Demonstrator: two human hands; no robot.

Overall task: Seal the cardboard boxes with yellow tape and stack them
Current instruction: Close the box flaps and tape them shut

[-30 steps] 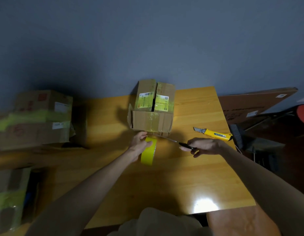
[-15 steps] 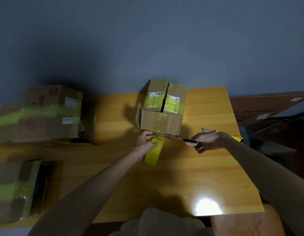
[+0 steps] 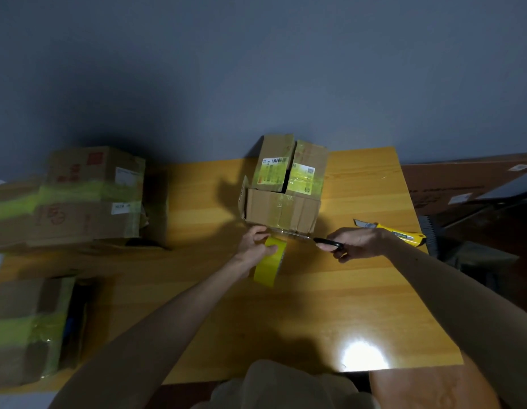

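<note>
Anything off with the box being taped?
Yes. The cardboard box looks battered: its top flaps leave a dark gap between them, a side flap sticks out at its left corner, and the front face is creased.

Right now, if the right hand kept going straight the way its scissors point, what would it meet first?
Probably the yellow tape roll at its top, where the left hand holds it in front of the cardboard box. The right hand aims the scissors leftward there; depth is unclear.
</note>
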